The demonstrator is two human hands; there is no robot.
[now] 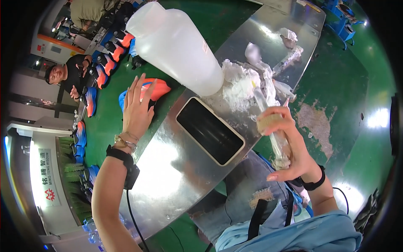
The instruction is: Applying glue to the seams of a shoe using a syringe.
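Note:
My left hand [137, 107] rests with fingers spread over an orange and blue sports shoe [158, 89], on the far left side of the metal bench. In my right hand [291, 145] is a stick-shaped tool [278, 147] wrapped in crumpled whitish material. A tan ribbed piece [268, 122] shows at the curled fingers; whether it belongs to the tool I cannot tell. The thumb stands apart lower down. Between my hands a phone [210, 131] with a dark screen and pale case lies on the bench.
A large white plastic jug [178, 48] stands beyond the phone. White crumpled wadding [241, 86] and used tubes [286, 59] litter the metal bench [157, 172]. More orange and blue shoes [100, 75] line the left, where a person [73, 75] in black sits. A cable [133, 214] hangs from my left wrist.

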